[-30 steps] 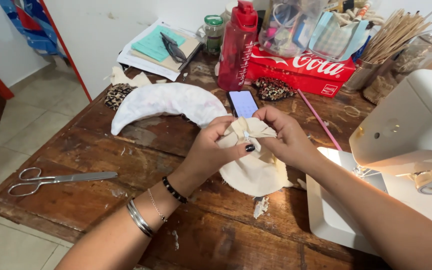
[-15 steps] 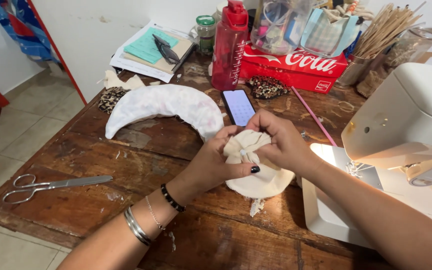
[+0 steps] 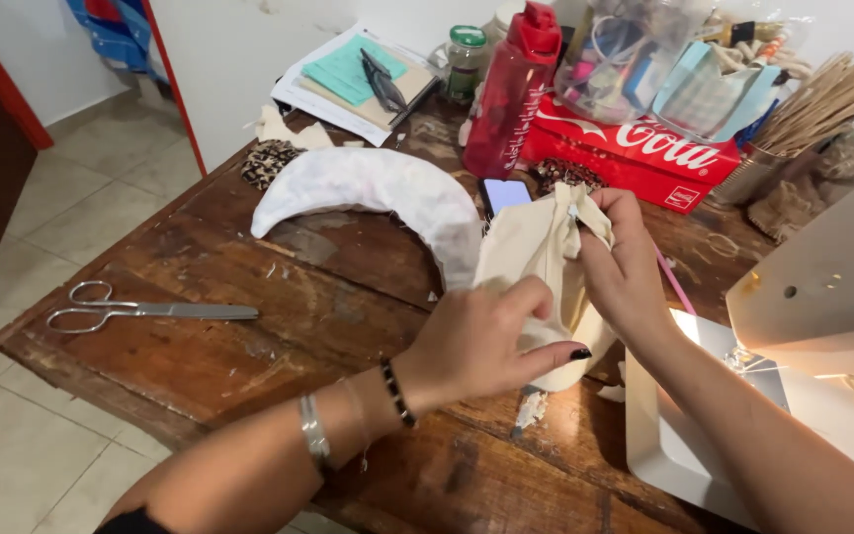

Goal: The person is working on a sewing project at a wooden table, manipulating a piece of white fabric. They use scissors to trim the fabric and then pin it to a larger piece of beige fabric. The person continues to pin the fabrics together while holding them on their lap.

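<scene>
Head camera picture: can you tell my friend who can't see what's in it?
Two bare hands, the left hand and the right hand, hold a cream fabric piece above a worn wooden table. Beside it lie a white crescent-shaped cushion and silver metal scissors; a white sewing machine stands to the right.

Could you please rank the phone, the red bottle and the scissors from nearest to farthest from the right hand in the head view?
From the right hand:
1. Phone, just left of it.
2. Red bottle, behind, at the table's back.
3. Scissors, far left, near the table's edge.
</scene>
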